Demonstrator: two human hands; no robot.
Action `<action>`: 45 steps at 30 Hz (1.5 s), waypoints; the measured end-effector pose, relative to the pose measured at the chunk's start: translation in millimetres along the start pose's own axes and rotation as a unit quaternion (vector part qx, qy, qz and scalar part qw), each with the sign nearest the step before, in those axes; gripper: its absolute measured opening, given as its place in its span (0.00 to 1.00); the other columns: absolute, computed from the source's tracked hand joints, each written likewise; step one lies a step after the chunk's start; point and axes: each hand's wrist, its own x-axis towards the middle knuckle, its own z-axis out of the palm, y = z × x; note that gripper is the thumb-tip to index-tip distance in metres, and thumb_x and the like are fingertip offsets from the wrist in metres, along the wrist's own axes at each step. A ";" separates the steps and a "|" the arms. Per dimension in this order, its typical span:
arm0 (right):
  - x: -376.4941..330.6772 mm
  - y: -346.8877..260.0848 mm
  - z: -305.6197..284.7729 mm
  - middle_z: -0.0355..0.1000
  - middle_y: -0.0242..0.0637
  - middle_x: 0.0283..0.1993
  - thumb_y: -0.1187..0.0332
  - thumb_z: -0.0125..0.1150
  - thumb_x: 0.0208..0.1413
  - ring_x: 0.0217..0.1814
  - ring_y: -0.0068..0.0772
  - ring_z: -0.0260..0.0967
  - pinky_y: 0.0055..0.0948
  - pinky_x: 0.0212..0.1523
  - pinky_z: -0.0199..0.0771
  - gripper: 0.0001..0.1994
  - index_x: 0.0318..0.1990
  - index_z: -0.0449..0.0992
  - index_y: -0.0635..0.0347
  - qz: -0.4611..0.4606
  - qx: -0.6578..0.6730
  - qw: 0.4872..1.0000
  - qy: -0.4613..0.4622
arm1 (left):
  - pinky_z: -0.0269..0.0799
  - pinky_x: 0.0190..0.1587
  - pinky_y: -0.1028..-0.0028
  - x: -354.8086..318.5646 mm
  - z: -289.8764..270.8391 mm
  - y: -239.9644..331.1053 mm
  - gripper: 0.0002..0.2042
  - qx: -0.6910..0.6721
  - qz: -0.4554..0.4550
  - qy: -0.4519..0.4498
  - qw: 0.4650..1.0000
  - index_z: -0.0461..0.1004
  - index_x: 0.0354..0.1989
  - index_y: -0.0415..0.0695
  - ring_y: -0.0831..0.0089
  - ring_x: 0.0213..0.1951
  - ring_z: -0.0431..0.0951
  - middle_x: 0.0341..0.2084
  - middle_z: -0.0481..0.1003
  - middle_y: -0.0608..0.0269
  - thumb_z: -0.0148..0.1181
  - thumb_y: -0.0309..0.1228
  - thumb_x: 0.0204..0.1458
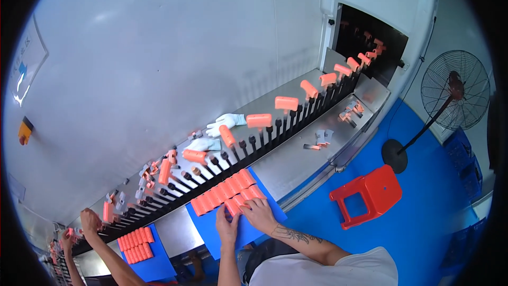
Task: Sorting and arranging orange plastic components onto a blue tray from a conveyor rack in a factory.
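Two rows of short orange plastic shell pieces (224, 189) lie side by side on a blue sheet (205, 229) in front of me. At the left end of the nearer row, my left hand (227, 226) is closed with its thumb and fingertips on an orange piece (232, 206). My right hand (259, 215) is just to the right, its bent fingers gripping a piece in that same row. My palms and fingers partly hide the nearer row. Beyond the sheet, black upright holders (267, 136) stand in a long line, several topped with orange pieces (286, 103).
White gloves (226, 124) lie behind the holders. A co-worker's hand (90, 221) reaches the line at left, near another blue sheet (157, 268) of orange pieces. Grey-and-orange parts (324, 137) rest on the metal ledge. A red stool (378, 196) and fan (455, 90) stand right.
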 end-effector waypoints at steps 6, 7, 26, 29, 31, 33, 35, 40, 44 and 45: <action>17.6 -5.3 -39.5 0.73 0.43 0.49 0.71 0.57 0.57 0.53 0.46 0.70 0.42 0.53 0.70 0.12 0.48 0.76 0.62 0.105 0.157 0.980 0.061 | 0.76 0.37 0.71 19.5 -31.5 35.5 0.25 0.008 0.052 0.061 0.997 0.70 0.55 0.32 0.64 0.37 0.77 0.46 0.74 0.49 0.70 0.31 0.50; 34.8 1.7 -41.8 0.73 0.47 0.49 0.72 0.54 0.59 0.52 0.50 0.70 0.42 0.52 0.73 0.12 0.49 0.75 0.65 0.082 0.195 0.973 0.092 | 0.76 0.36 0.70 27.8 -40.8 38.0 0.23 0.000 0.082 0.060 0.995 0.71 0.54 0.33 0.64 0.37 0.77 0.44 0.75 0.50 0.68 0.30 0.51; 253.3 -15.9 -92.3 0.76 0.50 0.26 0.64 0.68 0.49 0.24 0.40 0.78 0.38 0.31 0.76 0.14 0.34 0.81 0.69 0.158 0.280 0.942 -0.092 | 0.76 0.30 0.58 153.7 -161.6 109.8 0.11 0.422 0.094 0.127 0.893 0.77 0.33 0.42 0.55 0.30 0.82 0.24 0.79 0.50 0.63 0.37 0.52; 238.1 -14.4 -90.6 0.77 0.42 0.27 0.62 0.67 0.53 0.29 0.27 0.77 0.30 0.32 0.74 0.15 0.39 0.82 0.67 0.180 0.383 0.905 -0.046 | 0.75 0.29 0.56 149.7 -176.6 86.7 0.14 0.425 0.092 0.178 0.883 0.77 0.29 0.41 0.52 0.25 0.81 0.19 0.78 0.51 0.62 0.41 0.55; 210.7 -25.9 -87.8 0.78 0.40 0.28 0.60 0.68 0.53 0.29 0.29 0.76 0.32 0.33 0.73 0.15 0.44 0.82 0.60 0.101 0.342 0.934 -0.020 | 0.75 0.28 0.56 158.8 -194.3 79.6 0.13 0.456 0.076 0.152 0.874 0.77 0.28 0.40 0.53 0.24 0.81 0.19 0.78 0.51 0.62 0.39 0.54; 151.0 -21.3 -49.8 0.77 0.43 0.27 0.61 0.70 0.52 0.28 0.30 0.75 0.34 0.33 0.73 0.17 0.44 0.81 0.62 0.118 0.457 0.881 -0.021 | 0.76 0.28 0.56 158.6 -201.4 77.7 0.12 0.481 0.074 0.115 0.866 0.77 0.29 0.40 0.53 0.24 0.82 0.18 0.78 0.51 0.61 0.38 0.54; 99.7 -25.2 -22.8 0.76 0.46 0.28 0.61 0.70 0.51 0.29 0.33 0.77 0.34 0.33 0.74 0.18 0.46 0.80 0.61 0.189 0.443 0.876 -0.005 | 0.76 0.31 0.59 153.7 -209.3 76.0 0.09 0.512 0.071 0.112 0.848 0.75 0.31 0.40 0.54 0.25 0.81 0.19 0.78 0.53 0.62 0.34 0.52; 36.0 -30.8 -2.2 0.77 0.52 0.30 0.61 0.69 0.51 0.35 0.48 0.79 0.38 0.36 0.77 0.18 0.47 0.80 0.62 0.220 0.335 0.913 -0.076 | 0.76 0.31 0.63 133.8 -231.5 50.9 0.08 0.547 0.061 0.139 0.823 0.72 0.30 0.41 0.59 0.30 0.81 0.26 0.79 0.56 0.64 0.30 0.48; 9.4 -50.8 11.2 0.77 0.54 0.41 0.66 0.65 0.54 0.42 0.54 0.76 0.44 0.43 0.77 0.19 0.50 0.76 0.69 0.136 0.265 0.954 -0.026 | 0.75 0.30 0.62 116.3 -228.7 84.8 0.10 0.520 0.113 0.239 0.812 0.73 0.35 0.40 0.59 0.29 0.81 0.26 0.78 0.57 0.64 0.33 0.52; 21.0 -53.2 6.8 0.75 0.51 0.49 0.69 0.62 0.55 0.47 0.53 0.75 0.44 0.47 0.76 0.20 0.53 0.72 0.70 0.136 0.258 0.954 -0.070 | 0.74 0.30 0.61 115.4 -226.5 104.0 0.11 0.496 0.069 0.252 0.828 0.74 0.36 0.40 0.58 0.29 0.81 0.25 0.78 0.56 0.64 0.35 0.54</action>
